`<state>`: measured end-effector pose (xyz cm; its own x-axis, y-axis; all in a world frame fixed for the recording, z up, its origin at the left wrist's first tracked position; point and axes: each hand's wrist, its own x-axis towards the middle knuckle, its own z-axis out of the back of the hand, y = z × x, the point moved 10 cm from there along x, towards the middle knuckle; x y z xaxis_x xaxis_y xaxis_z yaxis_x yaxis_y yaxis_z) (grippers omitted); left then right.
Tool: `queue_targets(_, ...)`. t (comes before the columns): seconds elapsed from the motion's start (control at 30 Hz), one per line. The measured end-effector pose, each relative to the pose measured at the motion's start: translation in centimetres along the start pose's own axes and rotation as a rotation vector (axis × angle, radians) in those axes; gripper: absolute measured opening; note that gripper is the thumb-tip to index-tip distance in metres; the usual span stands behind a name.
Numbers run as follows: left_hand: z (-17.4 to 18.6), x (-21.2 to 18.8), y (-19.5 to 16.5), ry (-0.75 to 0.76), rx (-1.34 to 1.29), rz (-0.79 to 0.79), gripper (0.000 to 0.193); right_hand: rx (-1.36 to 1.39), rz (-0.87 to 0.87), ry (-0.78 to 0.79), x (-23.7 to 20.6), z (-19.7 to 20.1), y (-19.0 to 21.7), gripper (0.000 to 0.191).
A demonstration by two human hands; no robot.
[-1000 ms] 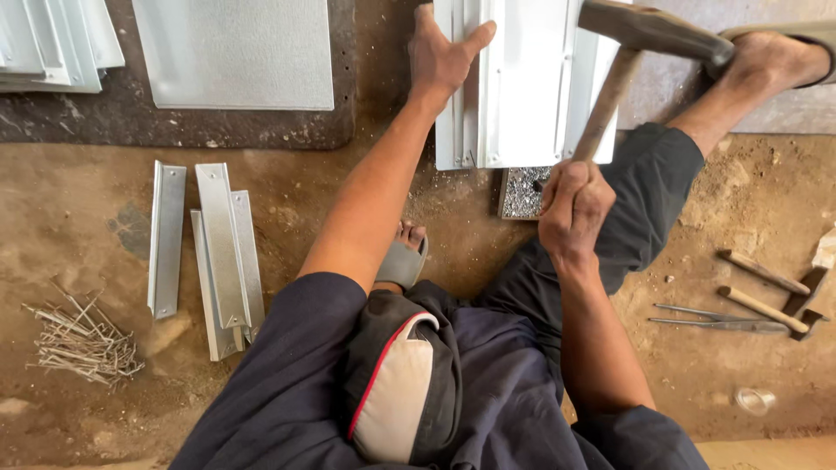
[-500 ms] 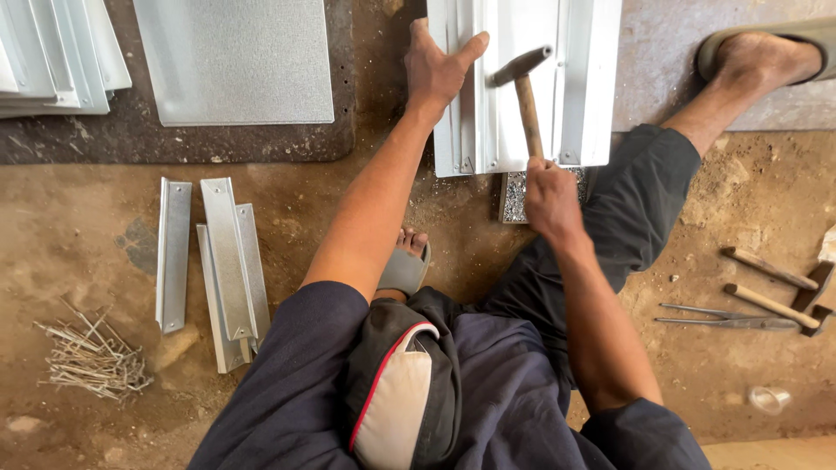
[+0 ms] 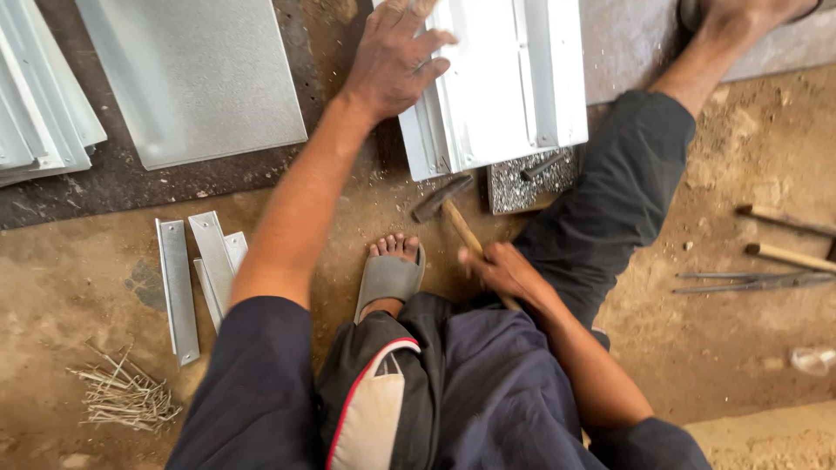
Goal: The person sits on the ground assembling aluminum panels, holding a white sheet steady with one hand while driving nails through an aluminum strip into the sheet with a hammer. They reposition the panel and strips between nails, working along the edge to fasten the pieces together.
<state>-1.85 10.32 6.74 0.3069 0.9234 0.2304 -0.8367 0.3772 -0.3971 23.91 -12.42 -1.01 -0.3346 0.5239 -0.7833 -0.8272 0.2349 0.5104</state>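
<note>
On the dirt floor, right hand apparently grips hammer.

One head-worn view, steeply downward, close over the seated person's lap — dirt floor filling the frame

Folded metal panel: white, plain, under the left hand. Flat sheet: pale grey, fine pebbled texture. Small block: grey, white-speckled. Hammer in the right hand: dark head, tan wooden handle. Sandal: grey. Trousers: dark navy; pocket patch cream with red edging. Ground: reddish-brown dirt. Metal strips: silver-grey. Nails: pale, dull.
</note>
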Motion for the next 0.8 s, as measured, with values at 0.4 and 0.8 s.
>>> queue_targets(0.4, 2.6, -2.6, -6.5, -0.176, 0.247, -0.004, 0.075, -0.390, 0.542, -0.766, 3.9, 8.4, 3.4, 0.004)
queue_targets(0.8, 3.8, -7.3, -7.6, -0.240, 0.128, -0.032, 0.051, 0.140, 0.397, -0.810, 3.0, 11.1, -0.2, 0.012)
